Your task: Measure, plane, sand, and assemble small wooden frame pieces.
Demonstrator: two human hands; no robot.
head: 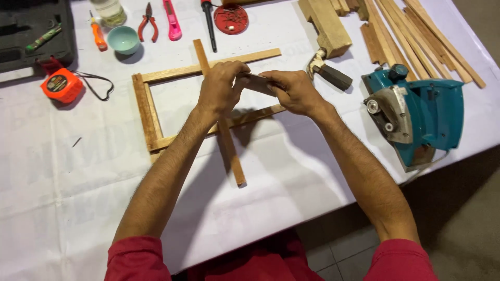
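Both hands meet over a wooden frame (pixel 148 112) on a table with a white cloth (pixel 62 208). The left hand (pixel 221 88) is curled, with its fingers bent down around a long thin wooden strip (pixel 229 145). The right hand (pixel 294 92) is also curled. The two hands pinch a small flat grey piece (pixel 255 82) between them. I cannot tell what this piece is.

The frame is made of pale brown sticks. It has a long top stick, a short side stick to the left of the left hand, and a bottom stick under both hands. The side near the right hand is open. The thin strip lies across the frame, from above the left hand down toward the person's body.

Right of the right hand sits a blue-green power saw (pixel 416 117) with a grey metal guard. Above the right hand lie a thick wood block (pixel 325 26) and a hammer (pixel 325 73). More wood sticks (pixel 416 36) lie further right.

Left of the left hand is an orange tape measure (pixel 61 85) with a round dark label. Above the left hand are a small pale blue bowl (pixel 123 39), red pliers (pixel 148 23), a pink cutter knife (pixel 172 21) and a round red lid (pixel 230 19) holding small nails. A black case (pixel 31 31) sits far to the left.
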